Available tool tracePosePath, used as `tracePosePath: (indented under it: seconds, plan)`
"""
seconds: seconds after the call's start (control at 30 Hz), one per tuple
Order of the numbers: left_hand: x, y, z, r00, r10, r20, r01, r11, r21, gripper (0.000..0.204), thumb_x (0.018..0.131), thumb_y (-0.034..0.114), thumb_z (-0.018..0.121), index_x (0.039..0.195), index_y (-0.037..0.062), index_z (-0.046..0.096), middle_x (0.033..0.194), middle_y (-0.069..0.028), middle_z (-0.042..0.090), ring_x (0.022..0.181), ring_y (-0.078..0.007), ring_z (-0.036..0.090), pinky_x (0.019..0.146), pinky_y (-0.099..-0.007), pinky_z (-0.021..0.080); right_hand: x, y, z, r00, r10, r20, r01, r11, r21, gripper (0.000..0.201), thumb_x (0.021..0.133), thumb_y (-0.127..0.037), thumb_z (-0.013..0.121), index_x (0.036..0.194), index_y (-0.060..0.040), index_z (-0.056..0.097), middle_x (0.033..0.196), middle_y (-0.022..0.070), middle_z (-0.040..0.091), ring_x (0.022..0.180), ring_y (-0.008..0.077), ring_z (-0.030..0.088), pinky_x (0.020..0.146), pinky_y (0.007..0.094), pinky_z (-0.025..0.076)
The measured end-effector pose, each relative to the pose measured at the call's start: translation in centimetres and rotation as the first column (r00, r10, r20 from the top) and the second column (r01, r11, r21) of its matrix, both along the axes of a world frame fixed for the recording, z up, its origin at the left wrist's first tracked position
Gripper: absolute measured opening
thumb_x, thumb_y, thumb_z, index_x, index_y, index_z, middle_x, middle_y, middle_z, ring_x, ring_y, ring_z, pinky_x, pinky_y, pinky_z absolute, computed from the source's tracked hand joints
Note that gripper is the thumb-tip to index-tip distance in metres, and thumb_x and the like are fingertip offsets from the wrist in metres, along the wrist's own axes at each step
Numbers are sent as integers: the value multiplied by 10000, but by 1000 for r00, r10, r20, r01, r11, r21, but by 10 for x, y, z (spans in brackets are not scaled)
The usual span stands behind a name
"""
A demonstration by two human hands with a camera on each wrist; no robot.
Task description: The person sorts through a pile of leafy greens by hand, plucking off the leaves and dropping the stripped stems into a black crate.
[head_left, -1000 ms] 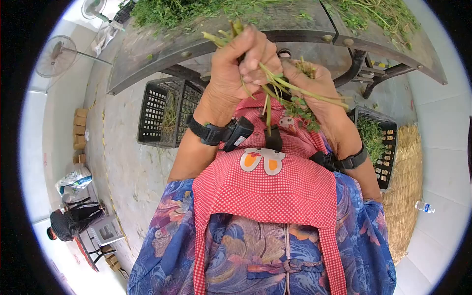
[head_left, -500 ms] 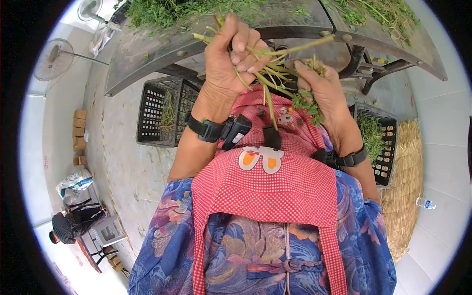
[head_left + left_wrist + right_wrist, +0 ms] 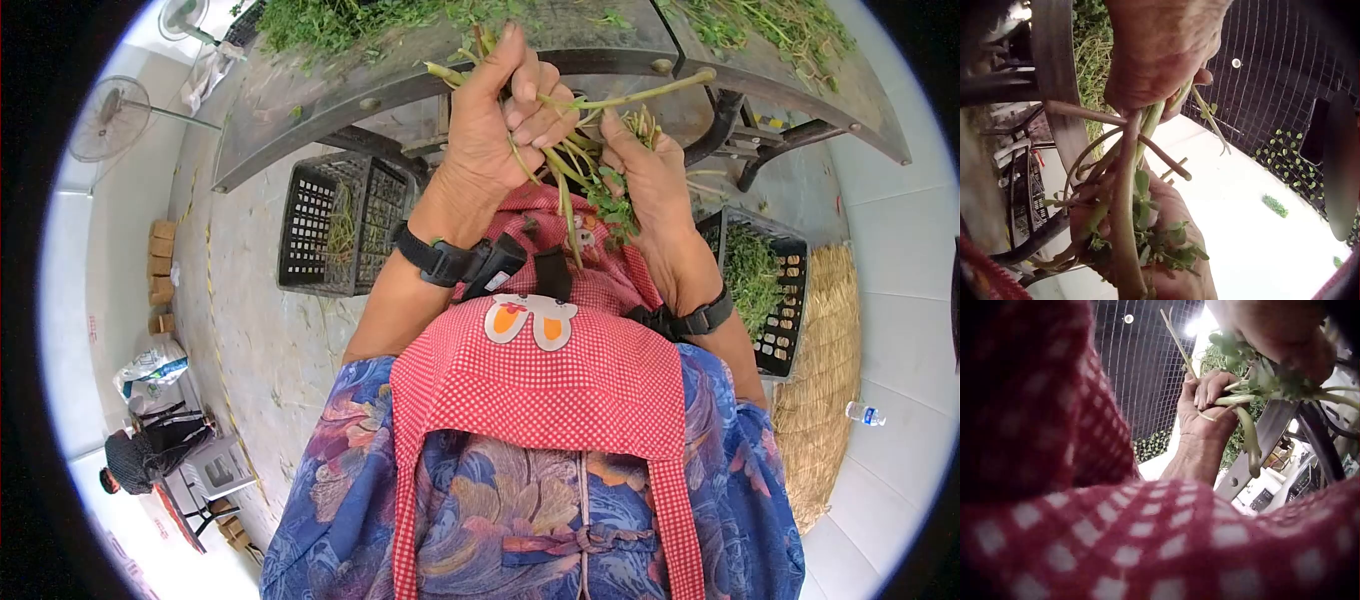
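My left hand (image 3: pixel 510 120) grips a bundle of leafless green stems (image 3: pixel 568 165), its fingers curled round them and the thumb pointing up. Cut stem ends poke out on both sides of that fist. Close beside it, my right hand (image 3: pixel 655 185) holds a bunch of leafy greens (image 3: pixel 615 205), thumb on top. One long stem (image 3: pixel 650 93) reaches across above the right hand. In the left wrist view a thick stem (image 3: pixel 1125 206) runs down from the left fist past small rounded leaves (image 3: pixel 1179 244). The right wrist view shows the left fingers (image 3: pixel 1213 390) wrapped round the stems.
Ahead stands a dark table (image 3: pixel 560 65) with heaps of greens (image 3: pixel 350 25). Black crates stand on the floor, one at left (image 3: pixel 320 230) with stems, one at right (image 3: pixel 795 300) with greens. A straw mat (image 3: pixel 825 400) and a bottle (image 3: pixel 865 413) lie at right. A red checked apron (image 3: pixel 540 390) covers my lap.
The long stem swung from low across the right hand to above it. Both hands shifted slightly, the left one first left and up, then back right, and both still hold greens.
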State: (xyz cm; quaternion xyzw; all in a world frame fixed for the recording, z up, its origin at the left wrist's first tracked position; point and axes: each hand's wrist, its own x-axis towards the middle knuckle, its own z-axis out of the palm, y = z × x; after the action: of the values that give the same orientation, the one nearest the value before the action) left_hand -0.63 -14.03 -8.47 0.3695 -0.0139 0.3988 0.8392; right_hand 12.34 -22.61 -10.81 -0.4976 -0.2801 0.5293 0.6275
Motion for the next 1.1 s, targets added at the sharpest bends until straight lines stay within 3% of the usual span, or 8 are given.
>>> tracePosePath:
  seconds: [0.17, 0.23, 0.3, 0.37, 0.87, 0.93, 1.03, 1.1]
  plan:
    - [-12, 9, 3, 993, 117, -22, -119, 983, -142, 469, 940, 369, 421, 553, 108, 468, 410, 53, 302, 317, -74, 252, 377, -232, 286, 23, -2, 2, 966, -256, -14, 255, 964, -72, 215, 848, -270, 589, 782, -69, 554, 574, -29, 467, 473, 65, 420, 401, 204, 286]
    - [-21, 14, 8, 988, 143, -58, -149, 981, -123, 456, 926, 373, 457, 557, 105, 479, 406, 50, 301, 331, -77, 264, 377, -233, 280, 53, -6, -1, 991, 40, -127, -45, 998, -40, 223, 858, -277, 568, 790, -65, 553, 571, -5, 502, 452, 82, 452, 381, 194, 298]
    - [-22, 16, 4, 975, 218, -54, -224, 955, -196, 451, 912, 380, 484, 558, 99, 487, 406, 48, 301, 351, -81, 276, 377, -234, 268, 48, -11, -3, 998, 55, -40, -57, 996, -68, 203, 853, -257, 581, 827, -56, 574, 589, 6, 523, 447, 79, 456, 383, 192, 320]
    - [-20, 17, 1, 975, 220, -46, -224, 950, -218, 442, 903, 380, 503, 565, 96, 482, 411, 49, 296, 363, -84, 284, 382, -235, 265, 33, -14, 2, 947, 286, 146, -282, 958, -48, 185, 853, -223, 588, 855, -39, 598, 593, -3, 527, 448, 62, 448, 383, 194, 328]
    - [4, -2, -5, 961, 245, -128, -275, 880, -386, 293, 894, 328, 537, 795, 53, 548, 562, 17, 369, 473, -106, 348, 457, -250, 328, 12, -2, -12, 899, 232, 371, -247, 969, -5, 194, 860, -214, 603, 805, -32, 573, 598, -19, 505, 467, 42, 424, 413, 187, 326]
    - [-2, 2, -8, 975, 199, -101, -222, 904, -365, 291, 897, 325, 532, 798, 51, 547, 561, 17, 369, 473, -103, 346, 448, -247, 321, 15, -7, -7, 971, 229, 63, -234, 969, 84, 194, 859, -222, 603, 828, -35, 560, 590, -33, 478, 447, 47, 398, 422, 191, 333]
    - [-16, 15, -16, 986, 159, -58, -169, 928, -332, 296, 906, 319, 516, 795, 45, 541, 557, 17, 363, 470, -98, 339, 432, -240, 307, 37, -13, -16, 912, 259, -318, -209, 960, 184, 177, 860, -223, 597, 854, -53, 547, 581, -47, 445, 435, 50, 376, 423, 187, 325]
    - [-23, 21, -17, 985, 169, -40, -173, 932, -320, 303, 911, 317, 506, 788, 42, 536, 553, 17, 358, 468, -96, 335, 425, -237, 299, 62, -22, -21, 961, 138, -239, -117, 988, 99, 151, 862, -218, 587, 868, -76, 537, 573, -53, 425, 435, 52, 372, 422, 178, 315]
